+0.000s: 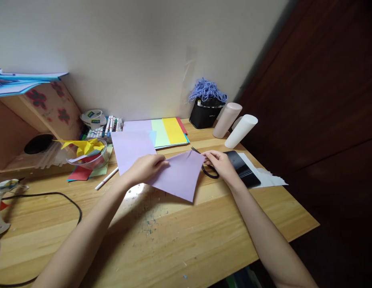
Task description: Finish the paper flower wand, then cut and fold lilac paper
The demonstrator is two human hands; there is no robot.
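My left hand (146,166) pinches a light purple sheet of paper (178,176) by its left part, fingers closed on it. At the sheet's upper right corner, the fingers of my right hand (217,162) are closed too. The held paper tilts above the desk. Scissors (210,173) with black handles lie by my right hand, partly hidden by the paper and fingers. Beyond my left hand is another stretch of purple paper (133,148); I cannot tell whether it is a separate sheet.
Coloured paper (173,132) lies against the wall. Left are a plastic bowl (97,162) of yellow paper pieces, markers (112,125), a white pen (106,179) and a cable (62,195). Right are a black phone-like object (241,170), two bottles (228,120) and a black holder (204,116) topped with blue yarn (207,91).
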